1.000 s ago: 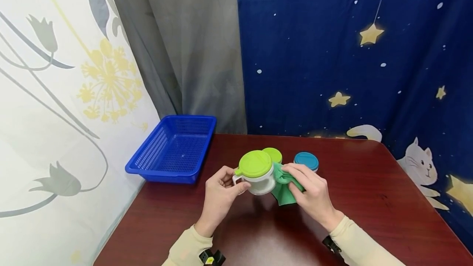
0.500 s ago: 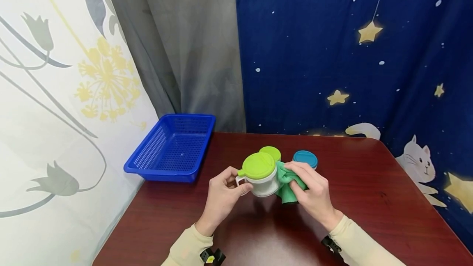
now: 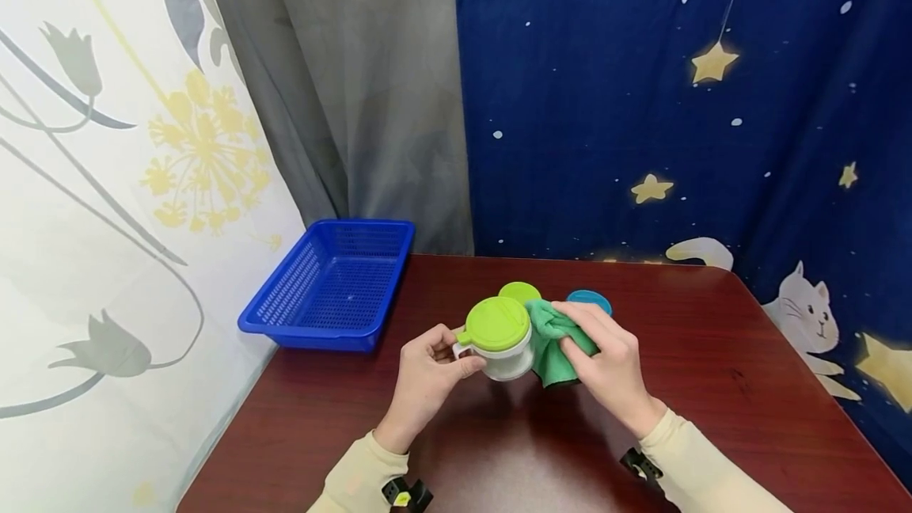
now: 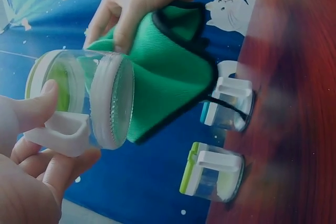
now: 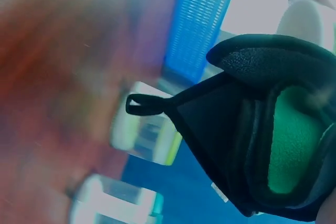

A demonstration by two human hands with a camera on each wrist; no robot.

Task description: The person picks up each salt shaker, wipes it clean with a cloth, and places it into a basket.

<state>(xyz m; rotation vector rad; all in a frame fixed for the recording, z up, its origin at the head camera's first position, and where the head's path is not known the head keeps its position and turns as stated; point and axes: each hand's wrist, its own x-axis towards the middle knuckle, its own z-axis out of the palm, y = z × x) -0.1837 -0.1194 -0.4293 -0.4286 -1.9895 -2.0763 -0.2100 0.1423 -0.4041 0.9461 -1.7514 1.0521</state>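
Fingers (image 4: 60, 174) of L hand (image 3: 425, 377) pinch white loop handle (image 4: 68, 144) of lime-lidded clear round jar (image 3: 497, 339), held up over reddish-brown wood counter (image 3: 698, 362); R hand (image 3: 604, 351) grips green, black-edged cloth (image 3: 554, 347) against jar's side. Behind: 2nd lime-lidded clear jar (image 3: 518, 291) & blue-lidded clear jar (image 3: 590, 298) on counter; blue perforated plastic basket (image 3: 313, 336) far L.

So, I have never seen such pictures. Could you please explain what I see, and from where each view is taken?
There is no machine: somebody works bare-handed. The wide view is taken from the head, the two closer ones from the left and right wrists. The left hand holds a lime-lidded jar by its handle; the right hand holds a green cloth at the jar's side. On the table stand another lime-lidded jar and a blue-lidded jar. A blue basket is at the table's far left.
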